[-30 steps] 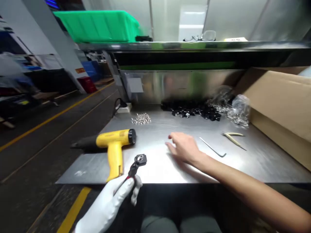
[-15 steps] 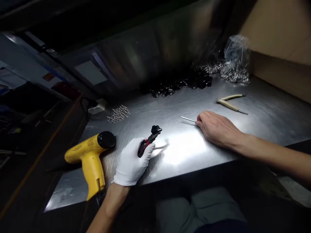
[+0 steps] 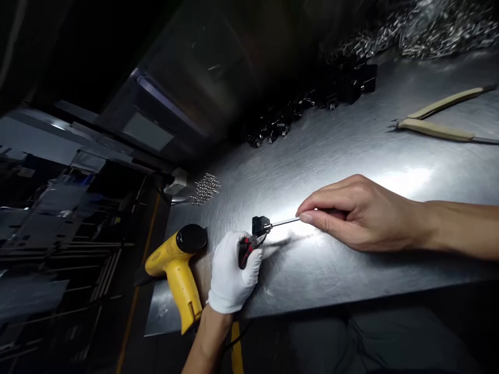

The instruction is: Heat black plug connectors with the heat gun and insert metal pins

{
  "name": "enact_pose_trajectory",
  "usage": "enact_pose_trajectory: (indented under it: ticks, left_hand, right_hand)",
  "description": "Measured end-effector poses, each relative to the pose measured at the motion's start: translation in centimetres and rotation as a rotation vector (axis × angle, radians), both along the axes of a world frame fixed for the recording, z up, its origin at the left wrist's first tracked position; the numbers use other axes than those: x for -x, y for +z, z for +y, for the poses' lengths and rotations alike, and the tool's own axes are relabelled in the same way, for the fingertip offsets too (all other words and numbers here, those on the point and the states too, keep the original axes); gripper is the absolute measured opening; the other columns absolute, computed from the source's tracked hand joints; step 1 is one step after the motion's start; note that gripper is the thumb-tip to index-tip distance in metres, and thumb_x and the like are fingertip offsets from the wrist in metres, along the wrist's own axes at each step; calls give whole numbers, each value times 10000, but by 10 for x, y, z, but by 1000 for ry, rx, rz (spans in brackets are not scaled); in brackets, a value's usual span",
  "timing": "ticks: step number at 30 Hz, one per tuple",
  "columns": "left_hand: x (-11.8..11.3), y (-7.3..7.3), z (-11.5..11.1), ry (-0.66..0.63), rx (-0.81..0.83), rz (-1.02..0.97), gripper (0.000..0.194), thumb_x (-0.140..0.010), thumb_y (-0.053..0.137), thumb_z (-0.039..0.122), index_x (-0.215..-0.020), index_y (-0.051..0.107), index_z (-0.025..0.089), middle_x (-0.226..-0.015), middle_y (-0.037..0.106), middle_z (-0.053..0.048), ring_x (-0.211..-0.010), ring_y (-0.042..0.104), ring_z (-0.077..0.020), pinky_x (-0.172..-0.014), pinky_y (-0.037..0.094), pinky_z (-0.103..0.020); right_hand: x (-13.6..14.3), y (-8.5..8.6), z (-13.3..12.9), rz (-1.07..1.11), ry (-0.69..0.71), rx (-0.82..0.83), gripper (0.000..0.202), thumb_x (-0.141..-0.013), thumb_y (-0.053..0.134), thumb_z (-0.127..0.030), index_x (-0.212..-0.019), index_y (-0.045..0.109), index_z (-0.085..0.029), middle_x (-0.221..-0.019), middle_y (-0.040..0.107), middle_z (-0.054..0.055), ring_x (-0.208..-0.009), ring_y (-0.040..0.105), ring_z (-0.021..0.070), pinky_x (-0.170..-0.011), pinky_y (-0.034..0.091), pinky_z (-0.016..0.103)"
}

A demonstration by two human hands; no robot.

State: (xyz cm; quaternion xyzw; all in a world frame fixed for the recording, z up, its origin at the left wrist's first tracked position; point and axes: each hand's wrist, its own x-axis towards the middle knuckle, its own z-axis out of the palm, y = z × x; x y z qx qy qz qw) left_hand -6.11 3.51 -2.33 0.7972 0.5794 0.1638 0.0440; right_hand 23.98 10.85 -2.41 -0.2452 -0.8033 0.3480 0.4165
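My left hand, in a white glove, is closed around small red-and-black pliers. A small black block with a metal piece at its side sits at the jaws of these pliers, above the metal table. My bare right hand pinches a thin metal rod between thumb and fingertips. The rod points left, and its tip meets the metal piece on the black block. The rod's other end is hidden in my right hand.
A yellow heat gun lies left of my gloved hand on the metal table. Small metal pins are behind it. Black blocks, a metal parts heap and cream-handled pliers lie farther back and right.
The view has shifted and turned, and the work looks closer. My right hand has brought the rod to the black block, which was apart from it before. The pliers remain in my left hand.
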Motion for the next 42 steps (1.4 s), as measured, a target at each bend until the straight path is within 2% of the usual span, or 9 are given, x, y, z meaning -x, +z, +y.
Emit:
enact_pose_trajectory:
  ticks: [11,26,31,36,42]
  left_hand:
    - [-1,0,3,-37,11,38,167,-956,555,358,-924,546,194,-845,531,-24,-776,531,-188,-717,409,-323]
    - [-5,1,6,-38,26,157,224,-951,546,421,-932,559,198,-811,553,-29,-745,549,-196,-682,416,-316]
    - [-8,5,11,-22,112,246,296,-958,522,493,-931,567,202,-835,577,-43,-770,566,-214,-716,437,-338]
    - [-19,19,17,38,239,319,338,-986,446,530,-905,548,218,-810,584,-28,-742,572,-211,-660,422,-325]
    - [-33,33,28,80,419,377,353,-996,415,538,-835,494,233,-762,593,-8,-664,556,-189,-599,386,-311]
  right_hand:
    - [-4,-7,2,-49,20,50,176,-970,587,-177,-964,760,-145,-667,689,-27,-531,527,71,-533,407,225]
    - [-4,-12,4,-68,30,69,157,-948,611,-170,-961,766,-155,-677,701,-38,-542,551,64,-541,415,221]
    - [-5,-13,6,-109,21,138,168,-934,610,-173,-959,776,-170,-627,677,-51,-506,534,63,-495,386,225]
    - [-7,-12,10,-115,5,227,182,-937,609,-178,-1017,772,-195,-577,637,-77,-440,483,56,-449,356,227]
    - [-8,-12,16,-152,-52,231,195,-914,620,-156,-946,797,-234,-505,554,-99,-408,420,45,-460,340,237]
